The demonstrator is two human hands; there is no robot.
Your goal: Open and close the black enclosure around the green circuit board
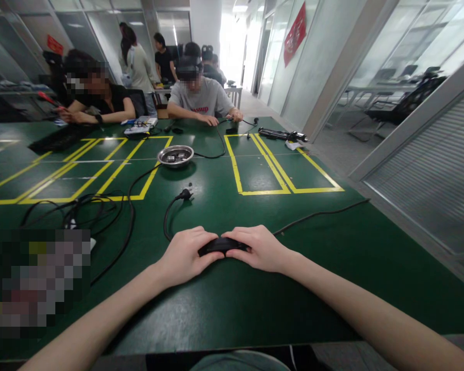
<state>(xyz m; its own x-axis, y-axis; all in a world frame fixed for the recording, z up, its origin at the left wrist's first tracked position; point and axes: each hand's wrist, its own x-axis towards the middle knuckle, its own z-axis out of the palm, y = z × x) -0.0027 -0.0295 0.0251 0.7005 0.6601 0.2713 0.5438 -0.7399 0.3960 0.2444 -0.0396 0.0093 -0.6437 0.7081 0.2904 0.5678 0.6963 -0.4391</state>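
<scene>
A black elongated piece (225, 246) lies between my two hands, low over the green table (201, 304). My left hand (188, 253) pinches its left end between thumb and fingers. On the right end, my right hand (257, 247) is closed in the same way, the fingertips of both hands nearly meeting. A black cable with a plug (184, 195) curves down behind my left hand. From beside my right hand another dark cable (320, 213) runs off to the right edge of the table. What joins these cables to the piece is hidden by my hands.
A metal bowl (175, 156) with small metal parts stands further back. Coiled black cables (96, 206) lie at the left. Yellow tape (265, 192) marks rectangles. Dark tools (280, 135) lie at the back right. Two people sit across the table, one handling a cable.
</scene>
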